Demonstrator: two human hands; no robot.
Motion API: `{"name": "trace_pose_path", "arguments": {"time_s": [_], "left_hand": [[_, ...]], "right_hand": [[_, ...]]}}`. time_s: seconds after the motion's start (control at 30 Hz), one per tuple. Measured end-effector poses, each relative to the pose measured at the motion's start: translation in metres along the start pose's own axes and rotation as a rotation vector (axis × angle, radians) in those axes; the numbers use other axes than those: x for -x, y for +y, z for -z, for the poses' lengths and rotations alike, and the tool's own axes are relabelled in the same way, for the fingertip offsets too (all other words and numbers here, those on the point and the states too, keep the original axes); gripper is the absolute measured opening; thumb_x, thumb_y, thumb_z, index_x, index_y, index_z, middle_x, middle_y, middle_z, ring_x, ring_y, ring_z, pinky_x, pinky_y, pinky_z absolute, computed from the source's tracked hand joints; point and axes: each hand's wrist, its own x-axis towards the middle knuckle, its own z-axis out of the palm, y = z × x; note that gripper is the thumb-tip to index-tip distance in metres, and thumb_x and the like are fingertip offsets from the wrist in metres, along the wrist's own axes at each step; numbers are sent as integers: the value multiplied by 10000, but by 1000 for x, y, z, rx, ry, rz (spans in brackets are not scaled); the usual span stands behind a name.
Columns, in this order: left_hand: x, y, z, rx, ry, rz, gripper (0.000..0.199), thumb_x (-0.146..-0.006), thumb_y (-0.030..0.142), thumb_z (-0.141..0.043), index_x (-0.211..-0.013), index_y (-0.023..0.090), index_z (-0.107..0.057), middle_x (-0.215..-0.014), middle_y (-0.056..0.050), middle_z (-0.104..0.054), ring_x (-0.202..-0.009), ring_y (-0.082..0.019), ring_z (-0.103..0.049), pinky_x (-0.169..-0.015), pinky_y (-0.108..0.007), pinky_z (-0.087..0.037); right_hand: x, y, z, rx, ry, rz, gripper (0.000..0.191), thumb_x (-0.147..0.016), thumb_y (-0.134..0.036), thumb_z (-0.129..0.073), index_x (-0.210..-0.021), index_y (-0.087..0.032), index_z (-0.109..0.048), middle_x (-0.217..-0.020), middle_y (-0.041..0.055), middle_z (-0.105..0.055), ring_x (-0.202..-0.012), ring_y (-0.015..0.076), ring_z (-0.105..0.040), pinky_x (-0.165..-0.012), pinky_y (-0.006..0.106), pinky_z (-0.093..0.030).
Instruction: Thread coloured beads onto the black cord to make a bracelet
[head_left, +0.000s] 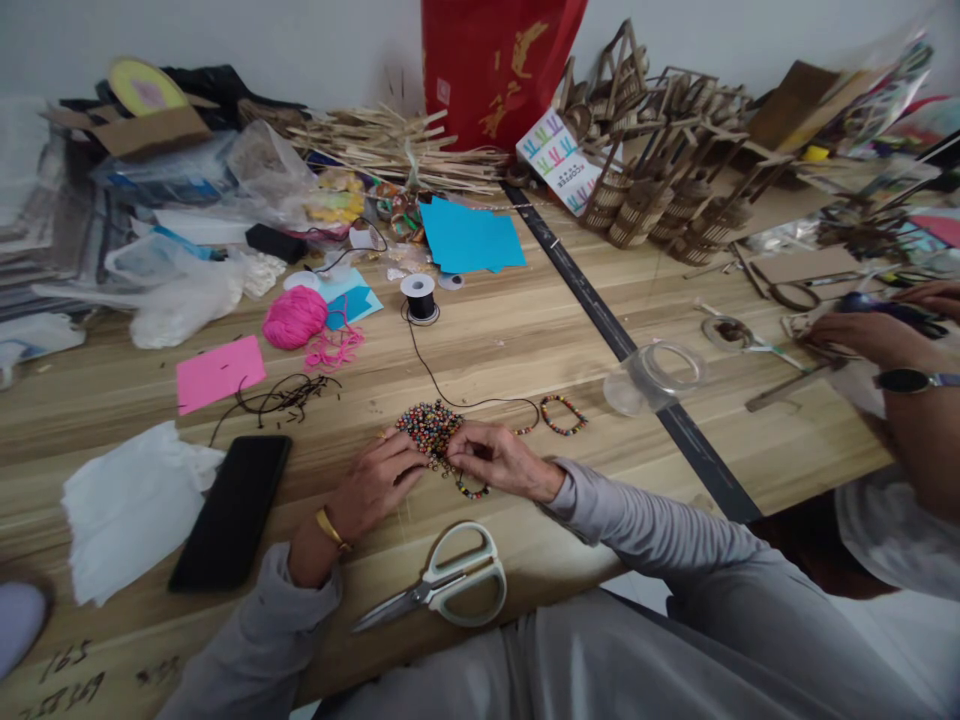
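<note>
A heap of small multicoloured beads (429, 428) lies on the wooden table between my hands. My right hand (499, 458) is closed in a pinch at the heap's right edge, on a black cord strung with beads. A curved run of the beaded cord (474, 491) shows below its fingers; the fingertips' exact hold is too small to make out. My left hand (375, 482) rests at the heap's left side, fingers stretched out and lying on the table beside the beads. From a spool of black cord (418, 298), the line runs towards my right hand. A beaded bracelet (564, 415) lies to the right.
White-handled scissors (450, 580) lie nearest me, a black phone (231, 512) and white tissue (135, 505) at left. Pink yarn (295, 318) and blue paper (474, 235) sit farther back. A clear tape roll (660, 375) stands right. Another person's hand (870, 335) works at far right.
</note>
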Motion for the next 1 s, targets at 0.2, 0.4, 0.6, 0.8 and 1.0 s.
{"name": "trace_pose_path", "arguments": {"time_s": [0.2,0.4,0.6,0.8,1.0], "left_hand": [[0,1,-3,-31,18,-22,205,-922,223,-498,-862,186,-691,-842,-46,-657,-820,-175,-566,-837,-329,-426],[-1,3,-4,-55,51,-7,205,-910,220,-508,-832,189,-695,-814,-43,-653,-797,-173,-560,-806,-321,-439],[-7,9,3,250,199,75,96,-835,198,-617,-776,175,-688,-741,-41,-691,-716,-156,-610,-746,-300,-473],[-6,8,-2,615,196,204,73,-779,215,-670,-763,146,-689,-722,-56,-692,-687,-151,-639,-652,-255,-503],[-4,9,-6,732,178,272,97,-754,238,-705,-765,141,-696,-718,-49,-685,-667,-134,-631,-635,-227,-501]], "right_hand": [[0,0,-1,-20,13,-27,132,-861,-248,-574,-819,-124,-590,-699,3,-529,-628,96,-465,-569,196,-391],[0,-1,-1,-16,4,-23,143,-867,-257,-571,-820,-124,-593,-700,4,-533,-635,98,-471,-572,196,-401],[1,-2,-1,-15,-10,-24,137,-865,-254,-571,-815,-128,-595,-685,-6,-526,-613,89,-468,-571,191,-389],[2,-5,-1,-22,-30,5,144,-876,-244,-548,-807,-122,-578,-681,-7,-511,-596,83,-448,-548,187,-371],[2,-6,-1,10,-22,26,167,-877,-265,-554,-799,-120,-580,-680,-2,-514,-606,88,-454,-554,190,-369]]}}
